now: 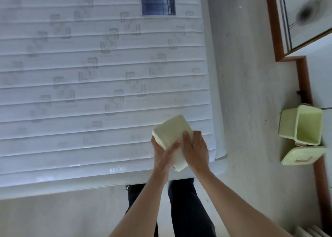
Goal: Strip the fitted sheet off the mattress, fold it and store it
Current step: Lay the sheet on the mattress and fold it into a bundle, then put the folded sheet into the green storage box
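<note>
Mattress [89,66] bare; both hands [162,151] [195,147] grip the folded sheet [172,132]; storing in the right bin [303,127] remains

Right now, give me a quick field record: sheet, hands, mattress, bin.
sheet: folded sheet, pale yellow compact bundle, held above the mattress's near right corner
left hand: left hand grips the bundle's left side
right hand: right hand grips its right side
mattress: mattress bare, quilted top showing
bin: green bin open on the floor at right, its lid beside it
</note>
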